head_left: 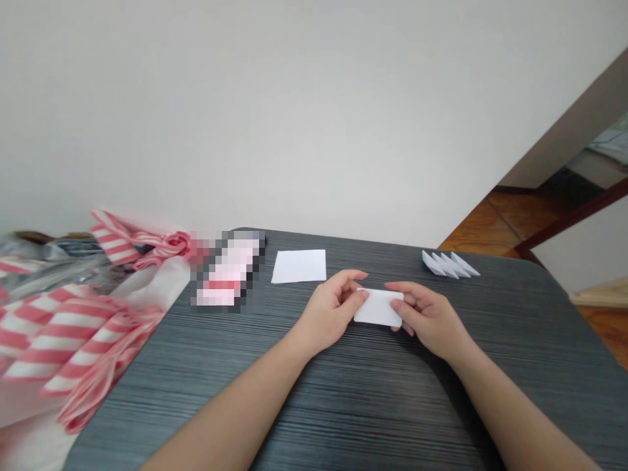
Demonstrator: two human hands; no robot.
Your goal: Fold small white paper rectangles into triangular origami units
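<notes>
Paper piece (379,307) was nearer to me than the sheet (299,266) and to its right, held between my two hands. Left hand (333,306): half curled, thumb pinching the near face at the left end, index finger reaching loosely past the top edge. Right hand (426,317): likewise half closed, thumb on the face, fingers behind the right end. Gripping by both ends probably steadied it and left the middle uncovered. The sheet lay flat on the table (343,405), presumably for easy reach. Folded papers (450,265) sat well to the right of the sheet in an overlapping pointed row, likely there to leave my hands room. A blurred phone (228,268), as it appeared, lay just left of the sheet; reason unclear. Paper piece appearance: plain white, small oblong, wider than tall, lower edge seemingly thick, suggesting layers. Contact with the table: could not tell.
</notes>
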